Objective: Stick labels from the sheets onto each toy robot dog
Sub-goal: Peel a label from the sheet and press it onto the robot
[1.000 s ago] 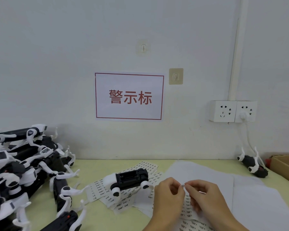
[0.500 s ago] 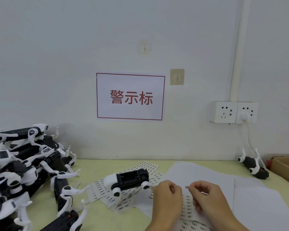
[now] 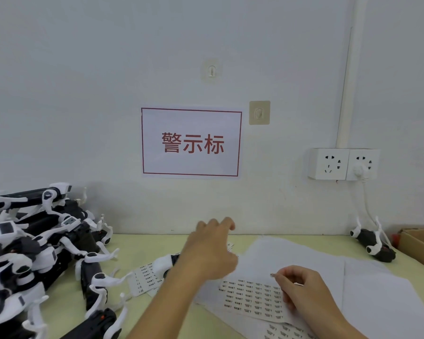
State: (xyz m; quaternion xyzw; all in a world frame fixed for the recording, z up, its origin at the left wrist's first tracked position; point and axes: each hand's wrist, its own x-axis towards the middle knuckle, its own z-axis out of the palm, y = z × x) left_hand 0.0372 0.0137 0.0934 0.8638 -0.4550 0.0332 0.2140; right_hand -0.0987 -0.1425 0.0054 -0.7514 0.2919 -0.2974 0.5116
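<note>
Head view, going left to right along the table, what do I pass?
pile of toy robot dogs → left hand → right hand pinching a label → lone toy robot dog → cardboard box

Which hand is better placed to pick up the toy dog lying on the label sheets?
Left. The left hand is open and reaching right over the toy dog, while the right hand pinches a small label above the sheet.

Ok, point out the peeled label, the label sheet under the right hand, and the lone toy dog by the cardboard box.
peeled label [image 3: 272, 274], head view, its tip at the right hand's fingertips
label sheet [image 3: 252, 298], head view, printed rows
lone toy dog [image 3: 371, 243], head view, black body
</note>
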